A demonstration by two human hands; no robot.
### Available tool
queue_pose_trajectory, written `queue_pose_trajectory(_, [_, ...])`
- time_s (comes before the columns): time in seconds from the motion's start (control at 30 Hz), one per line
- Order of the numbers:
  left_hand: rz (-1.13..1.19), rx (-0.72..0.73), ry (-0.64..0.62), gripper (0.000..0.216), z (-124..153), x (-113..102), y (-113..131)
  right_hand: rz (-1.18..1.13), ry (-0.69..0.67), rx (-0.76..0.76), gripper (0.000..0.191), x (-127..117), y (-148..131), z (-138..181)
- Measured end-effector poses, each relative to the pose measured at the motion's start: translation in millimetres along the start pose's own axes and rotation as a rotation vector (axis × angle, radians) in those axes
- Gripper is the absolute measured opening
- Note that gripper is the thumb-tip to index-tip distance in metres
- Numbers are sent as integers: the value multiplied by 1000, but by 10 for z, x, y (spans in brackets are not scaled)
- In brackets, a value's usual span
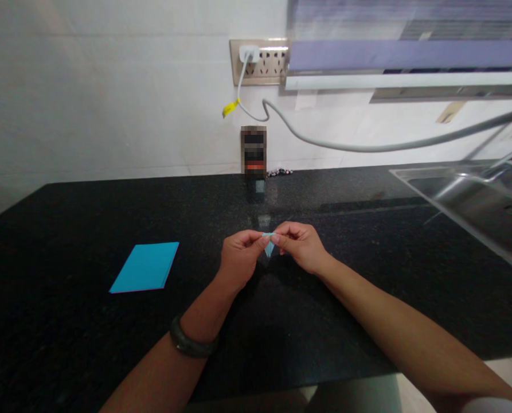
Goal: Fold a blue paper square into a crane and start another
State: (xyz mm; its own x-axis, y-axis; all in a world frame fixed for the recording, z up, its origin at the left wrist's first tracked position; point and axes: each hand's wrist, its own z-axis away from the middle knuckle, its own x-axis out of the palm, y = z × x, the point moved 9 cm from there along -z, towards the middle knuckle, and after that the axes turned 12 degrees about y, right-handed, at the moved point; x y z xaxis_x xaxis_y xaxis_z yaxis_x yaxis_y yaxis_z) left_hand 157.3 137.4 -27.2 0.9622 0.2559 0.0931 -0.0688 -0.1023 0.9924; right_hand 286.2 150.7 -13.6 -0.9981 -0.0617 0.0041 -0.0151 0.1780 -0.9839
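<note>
A small folded piece of light blue paper (269, 249) is pinched between my two hands above the dark countertop, its pointed end toward me. My left hand (242, 255) closes thumb and fingers on its left side. On its right side, my right hand (302, 245) grips the paper the same way, with the thumb on top. Fingers cover much of the paper's upper edge, so the folds there are hidden. To the left lies a flat stack of bright blue square paper (146, 268), apart from both hands.
A phone-like object (254, 150), blurred out, leans against the wall behind a black stone countertop (88, 218). Beside it lies a beaded strap (280, 172). A grey cable (324, 143) runs from the wall socket (273, 60) toward the right. A steel sink (492, 201) is at the right.
</note>
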Motion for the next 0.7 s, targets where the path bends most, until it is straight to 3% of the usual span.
queue_pose_trajectory(0.1, [-8,30,-6,14,5,5,34,28,29,-58,23,-28,-45,4])
queue_pose_trajectory(0.3, [-59,-130,-185,23,73,189,-104,55,146,-54,24,-125,-37,-19])
queue_pose_trajectory(0.53, [-355,78,-291,25,93,237,-13,82,20,18,27,3,18,-9])
queue_pose_trajectory(0.63, [-427,156,-292,27,94,236,8,115,77,-28,28,-48,-28,-15])
queue_pose_trajectory(0.7, [-451,195,-217,28,62,177,43,117,121,-14,27,-88,-17,-18])
